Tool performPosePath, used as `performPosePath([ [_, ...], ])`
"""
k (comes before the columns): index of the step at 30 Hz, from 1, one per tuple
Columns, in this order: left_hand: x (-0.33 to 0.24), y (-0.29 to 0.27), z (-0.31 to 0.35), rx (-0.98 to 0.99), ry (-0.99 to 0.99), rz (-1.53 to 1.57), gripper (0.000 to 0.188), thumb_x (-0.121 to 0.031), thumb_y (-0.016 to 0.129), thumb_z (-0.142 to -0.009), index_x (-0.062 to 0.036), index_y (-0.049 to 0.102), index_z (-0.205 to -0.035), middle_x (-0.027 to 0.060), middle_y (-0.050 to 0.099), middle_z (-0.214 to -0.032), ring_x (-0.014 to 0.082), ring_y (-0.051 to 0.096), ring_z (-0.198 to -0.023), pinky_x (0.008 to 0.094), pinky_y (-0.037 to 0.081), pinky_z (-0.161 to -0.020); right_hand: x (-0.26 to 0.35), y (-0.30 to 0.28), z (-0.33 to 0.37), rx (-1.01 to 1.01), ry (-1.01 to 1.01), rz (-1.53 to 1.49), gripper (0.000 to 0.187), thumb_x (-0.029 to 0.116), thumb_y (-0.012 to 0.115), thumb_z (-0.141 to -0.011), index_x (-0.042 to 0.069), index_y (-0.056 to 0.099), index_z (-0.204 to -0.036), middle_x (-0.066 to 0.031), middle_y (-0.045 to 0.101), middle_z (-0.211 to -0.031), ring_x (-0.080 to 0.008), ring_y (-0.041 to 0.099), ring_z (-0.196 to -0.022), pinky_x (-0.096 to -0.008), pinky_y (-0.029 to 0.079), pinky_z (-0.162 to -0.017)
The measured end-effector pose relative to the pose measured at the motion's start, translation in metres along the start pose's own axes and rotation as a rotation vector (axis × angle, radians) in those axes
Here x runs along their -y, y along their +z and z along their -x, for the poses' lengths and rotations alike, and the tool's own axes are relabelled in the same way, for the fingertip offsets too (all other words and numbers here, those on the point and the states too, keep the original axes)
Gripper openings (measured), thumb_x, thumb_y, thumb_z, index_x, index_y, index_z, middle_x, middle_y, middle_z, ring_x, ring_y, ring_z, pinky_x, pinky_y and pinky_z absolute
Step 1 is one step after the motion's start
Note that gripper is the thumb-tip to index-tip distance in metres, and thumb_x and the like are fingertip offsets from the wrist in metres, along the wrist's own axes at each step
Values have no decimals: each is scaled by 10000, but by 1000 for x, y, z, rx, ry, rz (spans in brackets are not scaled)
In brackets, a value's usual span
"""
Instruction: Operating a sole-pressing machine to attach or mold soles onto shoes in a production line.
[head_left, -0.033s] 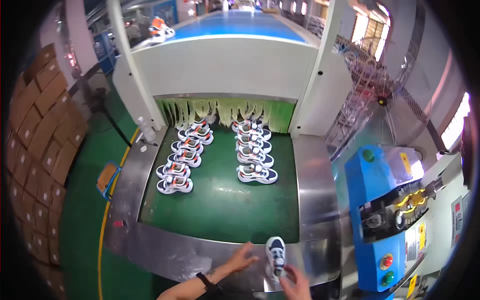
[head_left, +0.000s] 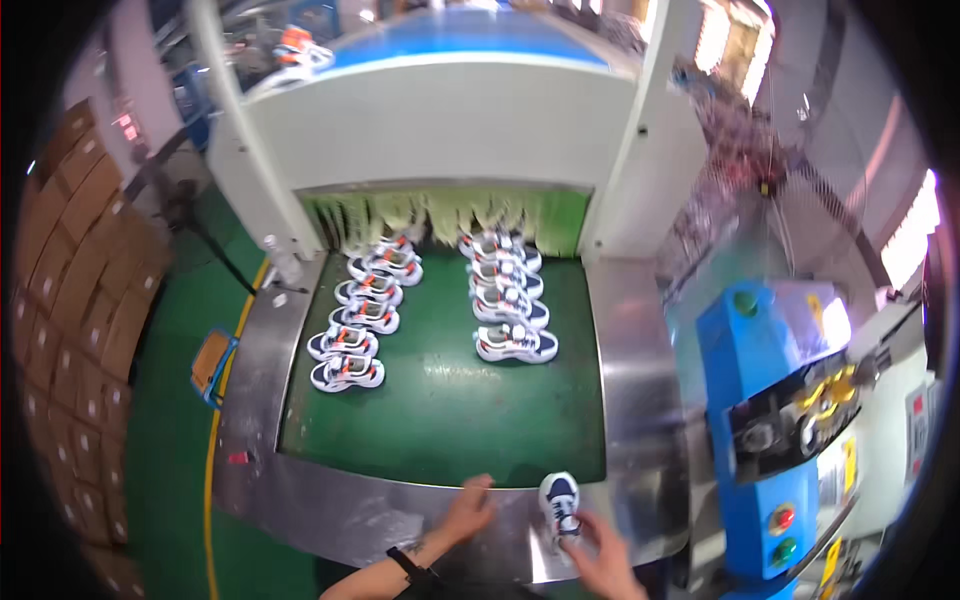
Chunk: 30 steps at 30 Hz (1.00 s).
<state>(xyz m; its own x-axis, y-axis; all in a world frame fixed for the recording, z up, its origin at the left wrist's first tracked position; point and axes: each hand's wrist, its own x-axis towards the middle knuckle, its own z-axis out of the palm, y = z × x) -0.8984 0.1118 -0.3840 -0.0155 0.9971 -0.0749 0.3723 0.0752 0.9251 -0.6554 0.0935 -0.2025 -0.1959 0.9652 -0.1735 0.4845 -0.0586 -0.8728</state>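
Down at the near end of the line, I had one small sneaker [head_left: 560, 508] standing on the steel apron [head_left: 330, 505] just past the edge of the green belt [head_left: 440, 420], toe pointing away from me. It sat there, off the moving surface, probably because the steel gave it a still place to be handled. My right hand [head_left: 605, 555] was at its heel end, fingers curled loosely about the back of the shoe; how firmly I gripped it I could not tell, since the hand ran off toward the lower edge. My left hand [head_left: 468, 510] lay beside the sneaker on the steel, palm down, fingers spread fairly wide and holding nothing, a dark watch [head_left: 410, 562] on the wrist.

Farther up the belt, two files of matching sneakers [head_left: 512, 300] lay on their sides, the left file [head_left: 358, 330] and the right kept well apart, likely so each could be taken singly. They trailed back under the pale fringe curtain [head_left: 450, 215] of the white tunnel machine [head_left: 430, 120]. A blue control box [head_left: 750, 420] stood to my right, and stacked cardboard cartons [head_left: 75, 290] to my left.
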Motion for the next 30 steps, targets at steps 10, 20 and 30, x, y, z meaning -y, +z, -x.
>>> performPosePath([
  [10,44,-122,-62,-281,-165,-434,80,-62,576,-805,-39,592,-880,120,559,-756,327,556,-735,376,463,-700,6,57,-457,248,-331,797,616,244,744,-683,-1,457,-1170,-234,572,-1044,-387,569,-984,-444,466,-838],
  [20,-68,-190,-90,455,-911,1390,730,-552,401,-922,-6,289,-1393,184,512,-1280,273,523,-1167,445,436,-977,117,83,-257,720,-565,94,650,68,786,-601,59,531,-1199,-143,574,-1176,-328,539,-1125,-399,454,-942],
  [30,-216,-131,-62,89,-436,1421,573,-337,531,-872,34,410,-1292,191,570,-1191,292,592,-1060,418,473,-939,159,-29,-177,380,-581,-183,683,215,757,-745,32,418,-1309,-225,384,-1353,-391,483,-1173,-401,460,-926],
])
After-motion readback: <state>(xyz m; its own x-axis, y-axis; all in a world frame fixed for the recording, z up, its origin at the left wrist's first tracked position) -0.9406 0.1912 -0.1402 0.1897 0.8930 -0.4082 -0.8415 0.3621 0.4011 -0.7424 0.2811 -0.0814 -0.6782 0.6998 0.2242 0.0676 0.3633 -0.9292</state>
